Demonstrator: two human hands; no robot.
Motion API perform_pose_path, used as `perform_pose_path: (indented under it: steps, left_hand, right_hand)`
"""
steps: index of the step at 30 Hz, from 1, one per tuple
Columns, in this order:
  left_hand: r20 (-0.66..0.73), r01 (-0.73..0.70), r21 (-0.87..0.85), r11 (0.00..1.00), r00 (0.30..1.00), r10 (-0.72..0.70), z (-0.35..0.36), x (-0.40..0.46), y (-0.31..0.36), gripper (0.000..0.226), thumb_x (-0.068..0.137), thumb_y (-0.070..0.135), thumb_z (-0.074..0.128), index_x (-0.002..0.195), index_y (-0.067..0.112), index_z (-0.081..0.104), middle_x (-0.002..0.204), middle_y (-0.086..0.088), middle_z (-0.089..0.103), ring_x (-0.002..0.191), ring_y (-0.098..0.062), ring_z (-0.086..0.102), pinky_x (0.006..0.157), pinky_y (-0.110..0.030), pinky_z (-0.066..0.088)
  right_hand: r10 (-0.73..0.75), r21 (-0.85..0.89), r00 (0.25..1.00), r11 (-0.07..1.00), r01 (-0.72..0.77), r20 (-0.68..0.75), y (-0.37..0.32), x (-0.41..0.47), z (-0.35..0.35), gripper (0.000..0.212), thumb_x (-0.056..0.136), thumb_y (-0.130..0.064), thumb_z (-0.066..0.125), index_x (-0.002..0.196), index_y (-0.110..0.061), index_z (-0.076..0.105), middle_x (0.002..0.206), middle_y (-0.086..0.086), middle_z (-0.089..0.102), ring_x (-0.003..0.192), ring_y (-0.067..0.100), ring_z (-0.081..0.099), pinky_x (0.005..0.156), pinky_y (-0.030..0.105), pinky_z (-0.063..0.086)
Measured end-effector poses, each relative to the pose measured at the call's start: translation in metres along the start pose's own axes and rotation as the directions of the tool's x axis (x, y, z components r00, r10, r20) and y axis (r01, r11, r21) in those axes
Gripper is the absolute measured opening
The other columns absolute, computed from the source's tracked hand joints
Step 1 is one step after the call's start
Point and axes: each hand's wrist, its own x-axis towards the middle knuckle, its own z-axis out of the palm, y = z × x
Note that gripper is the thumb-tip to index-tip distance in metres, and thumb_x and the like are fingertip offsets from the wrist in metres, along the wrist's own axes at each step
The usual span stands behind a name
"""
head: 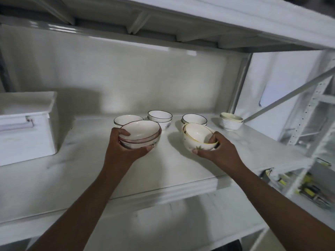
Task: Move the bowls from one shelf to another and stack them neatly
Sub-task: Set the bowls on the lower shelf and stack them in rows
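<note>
From the head camera: both hands are loaded up over the middle of the shelf (54, 182). The left hand (125, 147) is clamped around a pink-rimmed stack (140, 134), thumb hooked over the near rim, fingers underneath; it looks like two or three nested bowls, white with a faint floral print. The right hand (212, 149) grips a yellow-rimmed pair (199, 136), a smaller bowl nested crooked inside a bigger one with a green leaf motif, thumb inside the rim.

Whether these are coming down onto the shelf or lifting off it, I cannot tell; both loads look just clear of the surface. Either way this is a carrying step, and the next move calls for level, slow hands, because that inner bowl on the right sits tilted and could rattle or slide.

Toward the back edge wait the black-rimmed bowls (159, 116), in three groups, and a cream ribbed stack (231, 121) near the back right corner. A white box (27, 127) sits at the left end.
</note>
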Motion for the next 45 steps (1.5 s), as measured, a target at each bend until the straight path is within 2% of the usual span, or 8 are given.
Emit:
perform_pose_path:
  steps: [12, 18, 23, 29, 35, 38, 40, 45]
  left_hand:
    - [0.171, -0.015, -0.144, 0.989, 0.984, 0.040, 0.116, -0.024, 0.013, 0.069, 0.033, 0.041, 0.083, 0.089, 0.029, 0.045, 0.084, 0.013, 0.053, 0.065, 0.012, 0.051, 0.057, -0.008, 0.042]
    - [0.230, -0.008, -0.104, 0.995, 0.973, 0.032, 0.183, -0.039, 0.028, 0.071, 0.032, 0.048, 0.082, 0.091, 0.031, 0.046, 0.088, 0.013, 0.055, 0.071, 0.008, 0.052, 0.065, -0.018, 0.044]
    - [0.270, 0.003, -0.101, 0.995, 0.963, 0.025, 0.237, -0.057, 0.040, 0.074, 0.032, 0.049, 0.081, 0.094, 0.029, 0.046, 0.086, 0.015, 0.054, 0.068, 0.009, 0.051, 0.066, -0.021, 0.042]
    - [0.338, 0.010, -0.093, 0.996, 0.941, 0.022, 0.308, -0.088, 0.054, 0.071, 0.033, 0.051, 0.083, 0.092, 0.034, 0.046, 0.086, 0.015, 0.053, 0.068, 0.008, 0.051, 0.066, -0.026, 0.041]
    - [0.400, 0.003, -0.136, 0.991, 0.915, 0.052, 0.373, -0.121, 0.067, 0.071, 0.035, 0.048, 0.084, 0.093, 0.032, 0.046, 0.093, 0.009, 0.059, 0.084, -0.009, 0.056, 0.069, -0.027, 0.047]
    - [0.438, 0.017, -0.159, 0.987, 0.897, 0.055, 0.403, -0.134, 0.072, 0.074, 0.037, 0.045, 0.085, 0.097, 0.027, 0.046, 0.093, 0.008, 0.058, 0.084, -0.005, 0.056, 0.075, -0.034, 0.049]
    - [0.470, 0.007, -0.144, 0.990, 0.880, 0.063, 0.422, -0.141, 0.076, 0.075, 0.039, 0.043, 0.086, 0.099, 0.024, 0.046, 0.089, 0.011, 0.057, 0.077, 0.004, 0.054, 0.071, -0.028, 0.047]
    - [0.557, 0.001, -0.175, 0.985, 0.824, 0.099, 0.473, -0.153, 0.077, 0.069, 0.047, 0.030, 0.093, 0.097, 0.027, 0.045, 0.089, 0.008, 0.055, 0.079, -0.004, 0.054, 0.066, -0.016, 0.043]
  right_hand:
    - [0.103, -0.061, 0.985, 0.992, -0.112, -0.139, 0.046, -0.025, -0.104, 0.057, 0.054, -0.042, 0.091, 0.076, -0.014, 0.046, 0.067, -0.010, 0.052, 0.055, 0.004, 0.048, 0.045, 0.014, 0.038]
    - [0.124, -0.080, 0.971, 0.986, -0.143, -0.204, 0.082, -0.040, -0.164, 0.058, 0.054, -0.037, 0.093, 0.078, -0.010, 0.048, 0.068, -0.010, 0.051, 0.058, 0.000, 0.042, 0.050, 0.012, 0.035]
    - [0.146, -0.087, 0.961, 0.982, -0.171, -0.233, 0.115, -0.055, -0.212, 0.061, 0.052, -0.044, 0.092, 0.077, -0.011, 0.047, 0.070, -0.009, 0.049, 0.063, 0.006, 0.041, 0.056, 0.026, 0.031]
    - [0.212, -0.027, 0.938, 0.973, -0.228, -0.276, 0.152, -0.076, -0.272, 0.059, 0.050, -0.044, 0.091, 0.080, -0.014, 0.050, 0.085, 0.008, 0.063, 0.071, 0.014, 0.051, 0.059, 0.031, 0.039]
    - [0.226, -0.122, 0.915, 0.952, -0.280, -0.335, 0.178, -0.098, -0.326, 0.060, 0.055, -0.044, 0.090, 0.083, -0.011, 0.050, 0.087, 0.002, 0.064, 0.070, 0.010, 0.048, 0.055, 0.028, 0.033]
    - [0.248, -0.113, 0.898, 0.945, -0.306, -0.362, 0.195, -0.107, -0.345, 0.060, 0.055, -0.041, 0.090, 0.082, -0.009, 0.047, 0.089, 0.007, 0.064, 0.069, 0.012, 0.047, 0.056, 0.030, 0.032]
    - [0.270, -0.105, 0.886, 0.938, -0.330, -0.378, 0.206, -0.111, -0.357, 0.056, 0.056, -0.040, 0.090, 0.077, -0.014, 0.044, 0.087, 0.008, 0.064, 0.068, 0.012, 0.046, 0.054, 0.028, 0.033]
    - [0.291, -0.098, 0.842, 0.923, -0.372, -0.455, 0.228, -0.114, -0.383, 0.051, 0.056, -0.036, 0.091, 0.069, -0.029, 0.042, 0.079, -0.001, 0.060, 0.065, 0.007, 0.046, 0.049, 0.013, 0.036]
